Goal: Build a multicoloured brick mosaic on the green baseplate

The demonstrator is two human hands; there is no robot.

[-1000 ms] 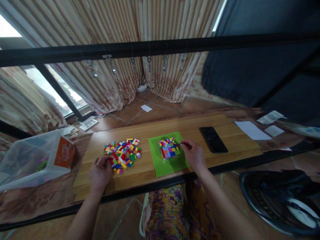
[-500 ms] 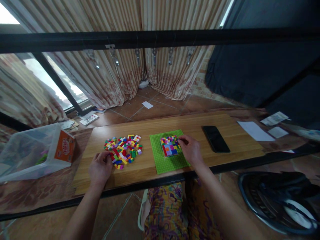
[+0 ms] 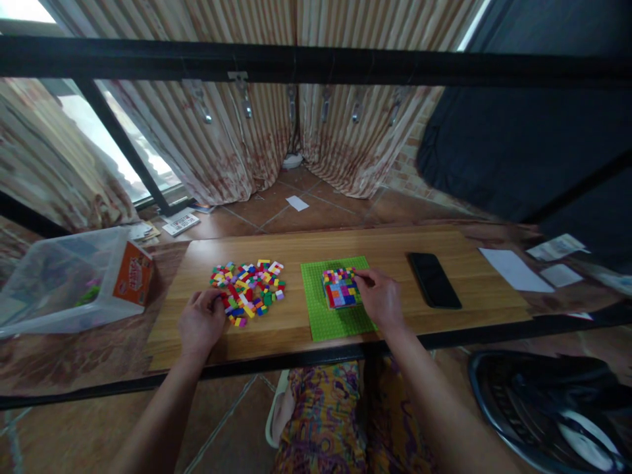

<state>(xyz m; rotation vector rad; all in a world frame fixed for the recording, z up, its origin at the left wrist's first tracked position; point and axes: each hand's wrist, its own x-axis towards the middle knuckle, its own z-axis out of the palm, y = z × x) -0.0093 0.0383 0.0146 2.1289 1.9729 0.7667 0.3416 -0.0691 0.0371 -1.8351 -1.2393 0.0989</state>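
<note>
A green studded baseplate lies on the wooden board, and on it stands a low block of many-coloured toy bricks. My right hand is closed in a pinch at the right back edge of that block; whatever its fingertips hold is too small to make out. To the left, loose toy bricks in many colours are spread in a pile. At the pile's left edge my left hand rests low with thumb and fingers together. Something small and dark may be between them, but I cannot tell what.
A black phone lies right of the baseplate, with white paper beyond it. On the left stands a clear plastic bin with an orange label. A dark metal bar crosses above the wooden board.
The whole view has shifted slightly, so the scene sits a little further right. Both hands keep nearly the same places, at the pile and at the brick block.
</note>
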